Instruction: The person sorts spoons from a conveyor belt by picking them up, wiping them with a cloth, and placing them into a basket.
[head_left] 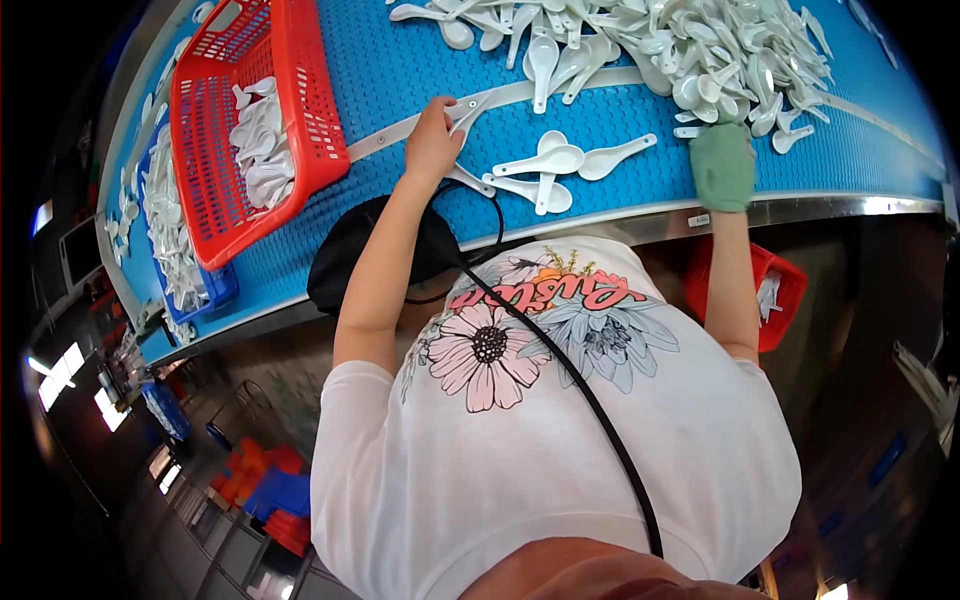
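My bare left hand [434,142] is closed on white spoons [466,112] at the metal strip of the blue belt; its fingers partly hide them. Just below it, another spoon [474,181] lies near the belt's front edge. My right hand [722,168], in a green glove, is curled at the near side of a large heap of white spoons [705,60]. Its fingertips are mostly hidden, and a spoon end [688,132] shows beside it. Between my hands, several loose spoons [540,160] lie crossed over one another on the belt.
A red basket [322,110] holding spoons stands tilted at the left on the blue belt [385,60]. Beyond it is a blue basket [222,288] of spoons. Under the belt edge at right sits another red basket [785,305]. A black bag [350,250] lies against the front edge.
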